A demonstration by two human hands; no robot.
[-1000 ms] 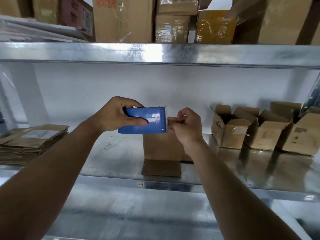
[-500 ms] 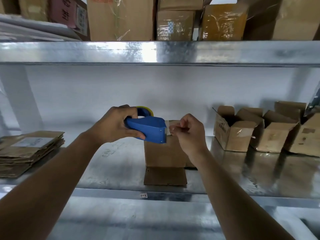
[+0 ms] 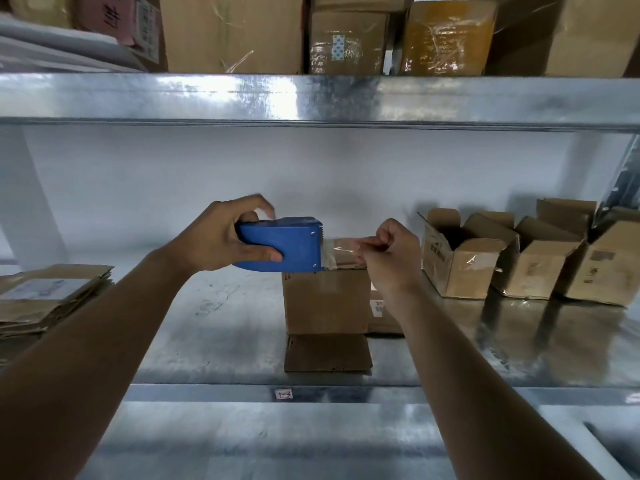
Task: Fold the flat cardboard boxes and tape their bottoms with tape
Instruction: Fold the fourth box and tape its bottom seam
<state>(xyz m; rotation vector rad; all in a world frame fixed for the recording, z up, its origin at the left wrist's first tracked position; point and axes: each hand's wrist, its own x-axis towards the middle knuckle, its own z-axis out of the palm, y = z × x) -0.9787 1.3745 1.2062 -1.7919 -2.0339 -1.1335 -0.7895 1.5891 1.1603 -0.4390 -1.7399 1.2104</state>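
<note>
Holding one dispenser (image 3: 282, 247), two hands, perhaps three folded boxes (image 3: 464, 261)

My blue tape dispenser (image 3: 281, 245) lies level above the shelf, cutter end to my right, with a clear strip of tape (image 3: 341, 250) drawn out from it (glossy, slightly wrinkled). Below stands the folded brown cardboard box (image 3: 325, 299), upright, one flap (image 3: 327, 352) lying flat toward me. A stack of flat boxes (image 3: 48, 297) waits at far left.

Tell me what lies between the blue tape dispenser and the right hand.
In the head view, a short stretch of clear tape spans from the blue tape dispenser to the right hand, above the upright cardboard box.
</note>
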